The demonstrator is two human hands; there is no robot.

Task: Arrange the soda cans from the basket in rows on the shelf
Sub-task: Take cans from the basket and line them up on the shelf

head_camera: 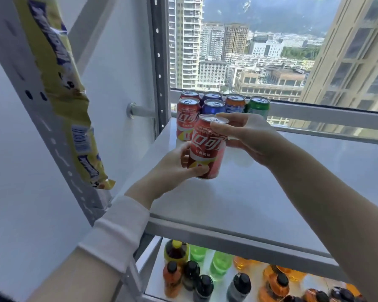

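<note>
Gripping a red soda can (207, 147) by its base, the left hand (172, 171) curled its fingers round it, while the right hand (249, 138) pinched the rim. The can leaned slightly over the white shelf (260, 197), just before six cans (213, 106) standing in rows at the back left corner. Bottles (220, 264) crowded the lower shelf (155, 280). Beyond, a window (271, 51) showed city towers.

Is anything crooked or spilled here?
The red can, held by the left hand and right hand, leans sideways over the shelf. The other cans stand straight at the back. Nothing looks spilled.
</note>
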